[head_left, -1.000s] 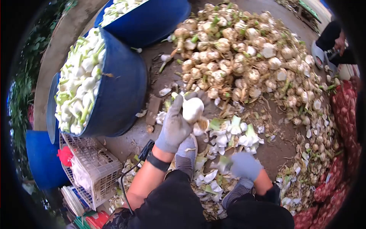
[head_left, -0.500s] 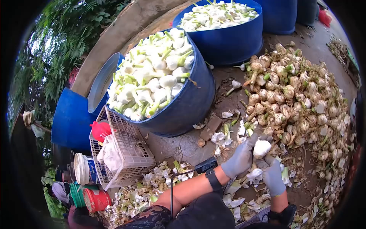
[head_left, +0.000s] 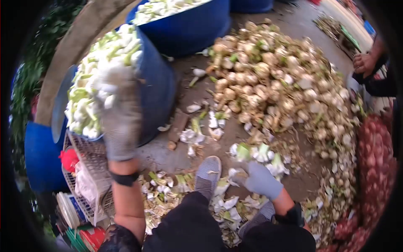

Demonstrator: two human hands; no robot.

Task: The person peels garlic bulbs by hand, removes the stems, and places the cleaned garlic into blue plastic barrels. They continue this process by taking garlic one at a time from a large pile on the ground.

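Note:
My left hand [head_left: 121,122], in a grey knit glove, reaches over the near blue tub [head_left: 157,84] and is smeared by motion. White garlic bulbs [head_left: 82,94] with green stems are heaped in that tub, right around its fingers. Low in the view, my right hand [head_left: 262,180], also gloved, hangs above the ground with its fingers pointing left and blurred at the tips. I cannot tell what it holds. Close to it lie garlic skins [head_left: 224,206] and cut stem pieces [head_left: 263,153]. Beyond is a big pile of unpeeled garlic [head_left: 268,84].
A second blue tub of white garlic [head_left: 184,31] stands behind. At left are a plastic crate [head_left: 90,185], a red bucket [head_left: 93,238] and a white bucket [head_left: 69,210]. Red mesh sacks [head_left: 375,159] line the right side, below another person's hand [head_left: 365,63]. A brick [head_left: 178,126] lies mid-floor.
My left hand has left my right hand and swung up and left to the near tub. The peeled garlic bulb no longer shows between the hands. The view has turned right.

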